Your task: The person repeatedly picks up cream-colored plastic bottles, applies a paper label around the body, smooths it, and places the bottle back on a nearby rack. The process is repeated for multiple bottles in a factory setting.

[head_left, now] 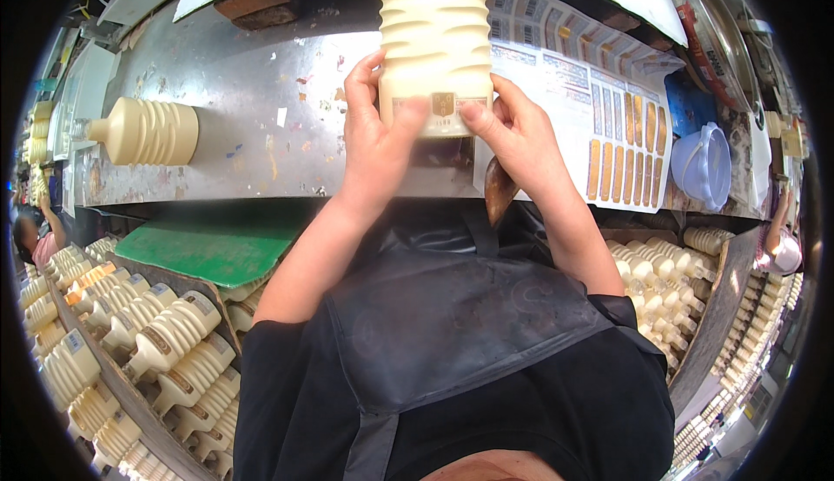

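Observation:
A cream ribbed bottle lies in front of me over the metal table, its base toward me. A gold-and-dark label runs round its far end, and another sits near the base. My left hand grips its left side, thumb on the lower label. From the other side my right hand holds it, thumb pressed on that label's right part. Under the right wrist is a brown pointed piece that I cannot identify. Printed label sheets with gold strips lie just right of the bottle.
Another cream bottle lies on its side at the table's left. A pale blue bucket stands at the right. Beside a green board, a crate holds many bottles; more bottles fill one at my right. Other people work at both far edges.

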A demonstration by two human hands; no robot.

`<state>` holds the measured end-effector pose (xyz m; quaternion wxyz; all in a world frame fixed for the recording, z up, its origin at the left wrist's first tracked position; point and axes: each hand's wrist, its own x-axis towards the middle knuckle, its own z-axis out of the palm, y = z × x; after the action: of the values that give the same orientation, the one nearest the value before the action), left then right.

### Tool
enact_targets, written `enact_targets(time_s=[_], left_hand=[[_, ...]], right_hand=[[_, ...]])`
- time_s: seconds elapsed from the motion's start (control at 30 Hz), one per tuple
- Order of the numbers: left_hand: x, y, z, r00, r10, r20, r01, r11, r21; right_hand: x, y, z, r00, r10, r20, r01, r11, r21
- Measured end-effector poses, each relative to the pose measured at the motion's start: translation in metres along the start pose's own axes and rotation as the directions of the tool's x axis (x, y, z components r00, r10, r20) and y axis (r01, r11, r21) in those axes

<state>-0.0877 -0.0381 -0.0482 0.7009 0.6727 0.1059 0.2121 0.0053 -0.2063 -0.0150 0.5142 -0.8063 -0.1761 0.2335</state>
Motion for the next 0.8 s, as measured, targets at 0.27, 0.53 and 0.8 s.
enact_targets(time_s=[0.27, 0.53, 0.8], left_hand=[[0.000, -0.001, -0.006, 1.000, -0.022, -0.016, 0.019, 0.985, -0.173], [-0.005, -0.005, -0.007, 1.000, -0.027, -0.008, 0.026, 0.989, -0.142], [-0.004, -0.004, -0.003, 0.999, -0.027, -0.045, 0.020, 0.988, -0.154]], right_hand=[[0.000, 0.005, -0.005, 0.998, -0.031, 0.054, 0.013, 0.955, 0.296], [0.002, 0.022, 0.004, 0.994, -0.109, 0.017, 0.106, 0.983, 0.148], [-0.001, 0.016, 0.005, 0.997, -0.082, -0.003, 0.082, 0.986, 0.144]])
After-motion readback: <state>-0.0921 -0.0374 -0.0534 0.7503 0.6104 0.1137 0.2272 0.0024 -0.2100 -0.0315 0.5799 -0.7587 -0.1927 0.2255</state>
